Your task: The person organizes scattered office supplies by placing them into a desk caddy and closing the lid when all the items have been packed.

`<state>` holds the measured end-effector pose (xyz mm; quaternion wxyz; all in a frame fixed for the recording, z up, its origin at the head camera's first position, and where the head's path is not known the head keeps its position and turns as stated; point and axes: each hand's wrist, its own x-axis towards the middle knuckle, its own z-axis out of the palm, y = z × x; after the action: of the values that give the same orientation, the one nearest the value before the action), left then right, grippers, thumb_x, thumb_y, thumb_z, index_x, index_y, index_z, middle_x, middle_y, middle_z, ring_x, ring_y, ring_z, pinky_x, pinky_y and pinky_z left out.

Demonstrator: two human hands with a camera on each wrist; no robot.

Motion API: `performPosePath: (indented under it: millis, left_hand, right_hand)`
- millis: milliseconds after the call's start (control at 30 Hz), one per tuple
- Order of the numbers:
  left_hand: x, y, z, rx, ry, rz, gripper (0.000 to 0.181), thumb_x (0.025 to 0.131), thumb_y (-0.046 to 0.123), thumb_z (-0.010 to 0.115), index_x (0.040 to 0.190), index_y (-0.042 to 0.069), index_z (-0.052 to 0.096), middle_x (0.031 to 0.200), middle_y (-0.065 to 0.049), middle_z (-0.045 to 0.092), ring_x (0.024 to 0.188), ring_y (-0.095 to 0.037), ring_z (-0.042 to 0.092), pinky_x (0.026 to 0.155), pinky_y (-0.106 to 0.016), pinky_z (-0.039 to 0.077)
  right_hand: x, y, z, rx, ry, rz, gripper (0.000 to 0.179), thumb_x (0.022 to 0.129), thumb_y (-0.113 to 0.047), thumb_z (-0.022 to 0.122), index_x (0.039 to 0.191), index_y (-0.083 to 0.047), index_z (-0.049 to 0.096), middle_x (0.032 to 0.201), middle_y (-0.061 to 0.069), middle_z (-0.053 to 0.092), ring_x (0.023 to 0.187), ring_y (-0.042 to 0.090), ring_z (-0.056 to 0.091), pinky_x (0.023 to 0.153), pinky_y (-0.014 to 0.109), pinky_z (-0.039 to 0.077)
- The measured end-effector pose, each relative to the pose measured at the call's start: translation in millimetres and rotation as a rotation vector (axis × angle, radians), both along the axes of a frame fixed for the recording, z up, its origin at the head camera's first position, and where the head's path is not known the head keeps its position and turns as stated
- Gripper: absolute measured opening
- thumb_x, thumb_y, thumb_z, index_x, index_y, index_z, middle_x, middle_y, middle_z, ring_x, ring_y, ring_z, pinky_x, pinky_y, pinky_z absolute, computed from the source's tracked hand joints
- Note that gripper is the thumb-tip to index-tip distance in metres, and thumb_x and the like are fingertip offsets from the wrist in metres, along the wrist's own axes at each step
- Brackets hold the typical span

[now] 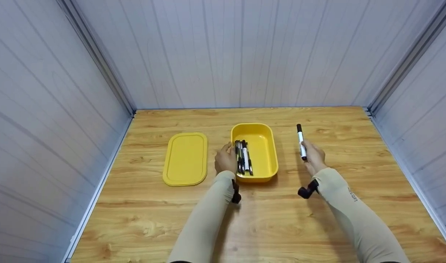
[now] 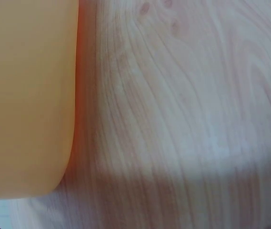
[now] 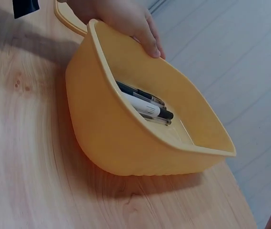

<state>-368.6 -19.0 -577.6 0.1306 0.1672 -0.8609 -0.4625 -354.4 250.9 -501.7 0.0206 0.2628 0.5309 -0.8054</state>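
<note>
A yellow plastic box [image 1: 270, 153] stands on the wooden table, its top uncovered. My left hand [image 1: 225, 160] grips its left wall, fingertips at the rim, as the right wrist view also shows of that left hand [image 3: 125, 19]. Inside, along the left side, lie several black-capped pens [image 1: 239, 157] and a white marker [image 1: 246, 157] with a black cap. To the right of the box, my right hand [image 1: 315, 155] holds another white whiteboard marker [image 1: 301, 140], black cap pointing away from me. In the left wrist view, only the outer wall of the box [image 2: 25, 95] shows.
A yellow lid [image 1: 186, 159] lies flat on the table [image 1: 153, 219] left of the box. White panelled walls [image 1: 223, 54] enclose the back and both sides of the table.
</note>
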Motion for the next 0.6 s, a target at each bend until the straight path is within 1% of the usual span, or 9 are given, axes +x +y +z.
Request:
performPosePath:
  millis: [133,267,333,400,500,600]
  left_hand:
    - [-0.4,0.5,1.9,0.0,-0.005,-0.005,0.032,0.099,0.03,0.058,0.129,0.027,0.067,0.111,-0.003,0.073,0.081,-0.025,0.069,0.071,-0.045,0.053]
    - [-0.9,1.0,1.8,-0.001,-0.008,-0.009,0.032,0.099,0.031,0.058,0.129,0.026,0.067,0.12,-0.001,0.07,0.089,-0.025,0.07,0.073,-0.044,0.054]
    - [-1.1,0.8,1.8,-0.002,-0.013,-0.011,0.032,0.099,0.031,0.057,0.13,0.027,0.066,0.122,0.0,0.07,0.092,-0.025,0.07,0.075,-0.044,0.054]
    - [-1.1,0.6,1.9,-0.006,-0.013,-0.013,0.032,0.099,0.032,0.057,0.13,0.027,0.066,0.122,0.0,0.07,0.092,-0.026,0.07,0.075,-0.044,0.054]
    - [-1.0,0.5,1.7,-0.014,-0.013,-0.006,0.032,0.099,0.032,0.057,0.129,0.027,0.066,0.121,-0.001,0.07,0.094,-0.027,0.07,0.076,-0.045,0.054]
    - [-0.2,1.2,1.6,-0.019,-0.008,-0.001,0.031,0.099,0.032,0.057,0.128,0.027,0.067,0.12,-0.002,0.071,0.093,-0.028,0.07,0.075,-0.045,0.054]
  right_hand:
    - [-2.1,-3.9,-3.7,0.01,-0.005,0.009,0.02,0.095,-0.016,0.06,0.076,-0.01,0.058,0.06,-0.002,0.052,0.049,0.008,0.043,0.044,0.02,0.034]
    - [2.9,-11.1,3.8,0.02,0.013,0.028,0.024,0.094,-0.013,0.059,0.071,-0.009,0.059,0.059,-0.002,0.051,0.049,0.008,0.043,0.045,0.02,0.035]
    - [3.2,-14.1,4.2,0.012,0.028,0.037,0.025,0.094,-0.011,0.058,0.07,-0.007,0.06,0.059,-0.001,0.051,0.049,0.008,0.043,0.044,0.019,0.035]
    - [2.2,-16.6,1.6,0.007,0.024,0.041,0.024,0.095,-0.012,0.058,0.071,-0.008,0.061,0.059,-0.001,0.052,0.048,0.008,0.043,0.043,0.019,0.034]
    - [-1.7,-20.2,-7.2,-0.001,0.022,0.029,0.023,0.095,-0.013,0.058,0.073,-0.009,0.061,0.061,-0.002,0.052,0.048,0.007,0.043,0.043,0.018,0.034]
    - [-2.1,-24.6,-10.8,-0.002,0.01,0.019,0.02,0.095,-0.014,0.059,0.076,-0.01,0.062,0.063,-0.003,0.053,0.05,0.006,0.043,0.045,0.017,0.035]
